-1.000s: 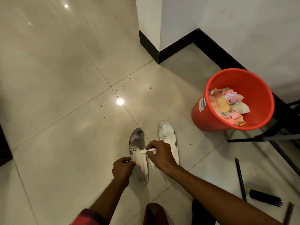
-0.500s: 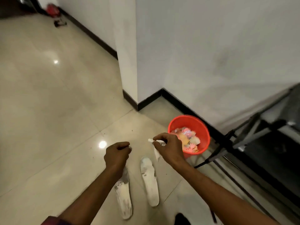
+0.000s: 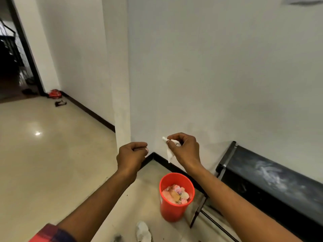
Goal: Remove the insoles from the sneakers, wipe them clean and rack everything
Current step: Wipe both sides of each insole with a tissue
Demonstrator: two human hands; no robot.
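My right hand is raised in front of the white wall and pinches a small white wipe, which hangs down from the fingers. My left hand is raised beside it with its fingers curled shut; nothing shows in it. At the bottom edge of the view the tip of one white insole lies on the floor, and a dark smudged tip of the second insole is just visible to its left. No sneakers are in view.
A red bin with crumpled paper scraps stands on the tiled floor below my right hand. A black metal rack stands against the wall at the right. A wall corner juts out behind my hands. A dark doorway is at the far left.
Both hands have risen from the insoles on the floor to chest height, the right one keeping the wipe. The view has tilted up, so the insoles have slid to the bottom edge.
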